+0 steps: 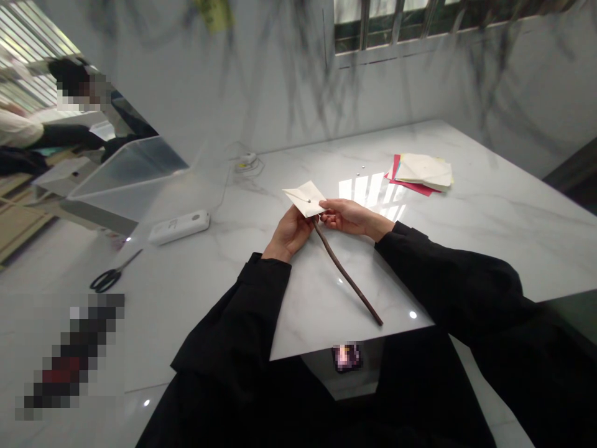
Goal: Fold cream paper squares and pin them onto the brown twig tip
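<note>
A white paper pinwheel (308, 191) with a small pin at its middle sits at the top of a thin brown stick (346, 274). My left hand (290, 233) is closed around the stick's upper end, just below the paper, which hides some of the fingers. Thumb and fingertips of my right hand (347, 216) pinch the paper's right corner. From there the stick slants down toward the table's front edge, its lower end free.
Coloured and cream paper sheets (422, 172) lie stacked at the back right, with tiny bits (363, 167) nearby. To the left are a white power strip-like device (180, 228), scissors (112, 277) and a clear plastic bin (125, 174). Another person (84, 93) sits beyond the bin.
</note>
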Tool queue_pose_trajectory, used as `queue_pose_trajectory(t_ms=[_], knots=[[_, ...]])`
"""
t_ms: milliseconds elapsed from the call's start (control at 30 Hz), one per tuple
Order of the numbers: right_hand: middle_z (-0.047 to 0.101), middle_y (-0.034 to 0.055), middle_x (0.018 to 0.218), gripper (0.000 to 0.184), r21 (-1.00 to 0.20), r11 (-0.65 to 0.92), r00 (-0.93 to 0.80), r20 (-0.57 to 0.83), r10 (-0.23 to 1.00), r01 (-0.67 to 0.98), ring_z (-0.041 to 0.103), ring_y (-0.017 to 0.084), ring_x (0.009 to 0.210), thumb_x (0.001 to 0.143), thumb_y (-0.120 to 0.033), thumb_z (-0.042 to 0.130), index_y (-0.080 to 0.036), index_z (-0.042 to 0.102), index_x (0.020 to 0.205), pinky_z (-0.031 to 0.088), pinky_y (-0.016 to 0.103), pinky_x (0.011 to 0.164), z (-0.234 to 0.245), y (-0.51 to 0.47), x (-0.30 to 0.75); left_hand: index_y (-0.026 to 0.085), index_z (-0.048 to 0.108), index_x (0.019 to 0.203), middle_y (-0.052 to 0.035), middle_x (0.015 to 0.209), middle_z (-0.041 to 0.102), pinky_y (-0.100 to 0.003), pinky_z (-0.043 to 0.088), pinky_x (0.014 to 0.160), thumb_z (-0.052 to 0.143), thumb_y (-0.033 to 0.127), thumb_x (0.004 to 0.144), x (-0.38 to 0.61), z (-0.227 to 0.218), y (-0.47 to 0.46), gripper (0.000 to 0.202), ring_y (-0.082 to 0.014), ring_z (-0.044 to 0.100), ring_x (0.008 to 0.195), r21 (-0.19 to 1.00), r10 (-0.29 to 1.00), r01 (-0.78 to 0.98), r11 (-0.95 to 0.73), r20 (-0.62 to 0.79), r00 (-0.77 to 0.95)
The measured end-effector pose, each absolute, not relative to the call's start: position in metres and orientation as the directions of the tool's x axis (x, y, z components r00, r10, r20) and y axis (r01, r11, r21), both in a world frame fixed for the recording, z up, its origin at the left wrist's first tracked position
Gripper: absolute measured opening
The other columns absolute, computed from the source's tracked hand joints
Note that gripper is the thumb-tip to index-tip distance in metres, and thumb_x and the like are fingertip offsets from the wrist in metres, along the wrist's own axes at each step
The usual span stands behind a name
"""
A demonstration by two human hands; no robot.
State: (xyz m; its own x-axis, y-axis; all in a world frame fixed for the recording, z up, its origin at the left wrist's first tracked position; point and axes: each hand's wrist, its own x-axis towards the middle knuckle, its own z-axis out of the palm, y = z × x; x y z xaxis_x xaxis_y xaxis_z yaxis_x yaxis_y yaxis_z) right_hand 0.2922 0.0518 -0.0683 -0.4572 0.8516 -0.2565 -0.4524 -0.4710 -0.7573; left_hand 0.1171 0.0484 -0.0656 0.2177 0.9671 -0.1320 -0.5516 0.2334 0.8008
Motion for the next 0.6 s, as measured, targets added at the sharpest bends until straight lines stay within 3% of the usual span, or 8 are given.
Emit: queue_pose_trajectory(t_ms=[167, 600], knots=[[0.067, 0.0037, 0.085, 0.002, -0.762, -0.458, -0.464, -0.235, 0.854, -0.457, 0.062, 0.01, 0.07, 0.103, -0.013, 0.067, -0.013, 0.066, 0.1, 0.054, 0.018, 0.06, -0.0698, 0.0522, 0.294, 0.021, 0.077, 0.123, -0.0055, 0.104, 0.081, -0.029, 0.054, 0.081, 0.076, 0.027, 0.098, 0.1176, -0.0657, 0.0485, 0.025, -0.0184, 0.072, 0.092, 0.797, 0.965, -0.55, 0.248, -0.152, 0.215], [0.07, 0.0043, 0.087, 0.003, -0.758, -0.455, -0.464, -0.228, 0.856, -0.467, 0.064, 0.01, 0.071, 0.102, -0.012, 0.067, -0.014, 0.067, 0.102, 0.058, 0.017, 0.059, -0.0719, 0.0523, 0.2969, 0.021, 0.077, 0.118, -0.0023, 0.096, 0.079, -0.026, 0.052, 0.077, 0.081, 0.024, 0.094, 0.1175, -0.07, 0.051, 0.025, -0.015, 0.069, 0.085, 0.793, 0.967, -0.561, 0.236, -0.134, 0.218]])
